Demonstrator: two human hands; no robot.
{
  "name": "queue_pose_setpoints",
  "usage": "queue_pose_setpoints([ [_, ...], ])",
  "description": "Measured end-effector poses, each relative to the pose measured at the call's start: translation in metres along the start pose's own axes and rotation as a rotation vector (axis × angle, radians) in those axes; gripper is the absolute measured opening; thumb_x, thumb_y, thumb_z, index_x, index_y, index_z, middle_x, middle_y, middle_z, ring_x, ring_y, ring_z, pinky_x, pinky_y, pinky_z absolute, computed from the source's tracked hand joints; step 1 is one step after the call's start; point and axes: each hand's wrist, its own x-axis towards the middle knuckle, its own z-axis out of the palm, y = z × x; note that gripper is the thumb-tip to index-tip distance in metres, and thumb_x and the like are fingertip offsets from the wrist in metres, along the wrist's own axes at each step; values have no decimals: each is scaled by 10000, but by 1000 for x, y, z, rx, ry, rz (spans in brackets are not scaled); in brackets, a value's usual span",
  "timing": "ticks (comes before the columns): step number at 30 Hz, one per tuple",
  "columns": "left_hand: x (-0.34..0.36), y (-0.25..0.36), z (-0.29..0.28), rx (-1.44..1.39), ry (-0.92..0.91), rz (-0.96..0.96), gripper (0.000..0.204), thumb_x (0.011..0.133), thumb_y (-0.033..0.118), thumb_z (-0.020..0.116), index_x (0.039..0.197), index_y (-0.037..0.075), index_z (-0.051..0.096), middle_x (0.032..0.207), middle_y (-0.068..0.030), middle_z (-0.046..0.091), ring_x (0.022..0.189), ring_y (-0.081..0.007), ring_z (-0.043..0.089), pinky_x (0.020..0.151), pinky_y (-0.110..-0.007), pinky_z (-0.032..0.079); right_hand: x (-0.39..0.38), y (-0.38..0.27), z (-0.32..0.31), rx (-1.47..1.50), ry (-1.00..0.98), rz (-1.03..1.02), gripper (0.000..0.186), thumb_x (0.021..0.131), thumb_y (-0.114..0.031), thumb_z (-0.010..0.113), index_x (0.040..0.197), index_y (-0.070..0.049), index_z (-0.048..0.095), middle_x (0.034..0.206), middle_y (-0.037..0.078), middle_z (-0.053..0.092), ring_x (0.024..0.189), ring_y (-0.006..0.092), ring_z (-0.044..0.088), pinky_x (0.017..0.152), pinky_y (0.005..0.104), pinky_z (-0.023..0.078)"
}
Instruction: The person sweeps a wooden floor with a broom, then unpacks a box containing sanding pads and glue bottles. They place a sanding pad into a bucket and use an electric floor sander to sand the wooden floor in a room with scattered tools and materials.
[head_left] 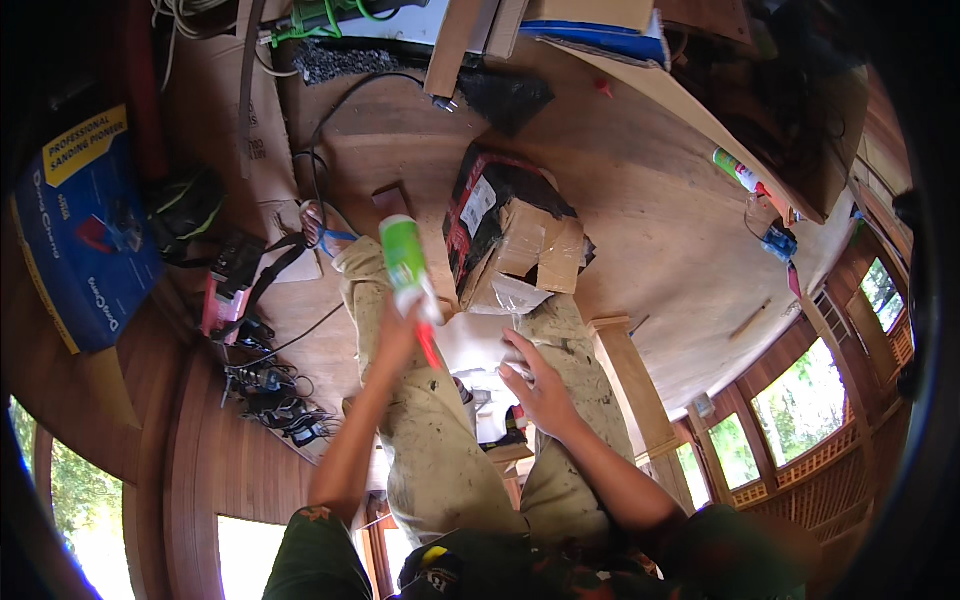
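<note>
Two hands working over khaki-trousered knees [440, 440]: left hand [395, 340] gripping green-and-white glue tube [407, 265], red nozzle down, right hand [540, 385] loosely curled, fingertips pressing pale workpiece [480, 350] between legs; glue application seemingly proceeding, next calling for steady nozzle aim.

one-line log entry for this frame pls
left hand: grips green-white tube | right hand: open on knee | ahead: torn cardboard box | floor: plywood
</note>
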Motion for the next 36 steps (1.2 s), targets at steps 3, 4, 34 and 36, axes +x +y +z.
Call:
queue_pose_setpoints([
  [3, -122, 1, 53, 147, -224, 181, 762, 1052, 249, 633, 1609, -11, 183, 1447, -282, 540, 1363, -386, 544, 1127, -449, 442, -26, -7, -7, 271, -211, 142, 846, 1042, -374, 674, 1635, -66, 155, 1478, 236, 534, 1296, 278, 605, 1074, 421, 490],
  [4, -147, 6, 64, 74, -396, 9, 774, 1054, 256, 621, 1621, -15, 169, 1497, -317, 488, 1443, -400, 472, 1175, -449, 387, -38, -6, -10, 74, -172, -5, 860, 1035, -374, 685, 1624, -57, 143, 1449, 235, 548, 1274, 270, 622, 1055, 411, 505],
  [34, -3, 94, 112, 1347, -450, 847, 532, 865, 264, 790, 1313, 33, 620, 1102, -135, 739, 1141, -324, 653, 921, -466, 525, -75, 49, -77, 256, 412, 40, 685, 974, -236, 728, 1556, -15, 443, 1432, 171, 597, 1277, 233, 592, 1098, 334, 451],
  [36, 0, 92, 97, 1272, -422, 813, 597, 859, 222, 797, 1369, 22, 560, 1107, -162, 724, 1164, -357, 631, 940, -479, 515, -75, 46, -74, 172, 377, 6, 693, 973, -254, 734, 1560, -22, 446, 1472, 180, 582, 1273, 233, 608, 1092, 332, 457],
])
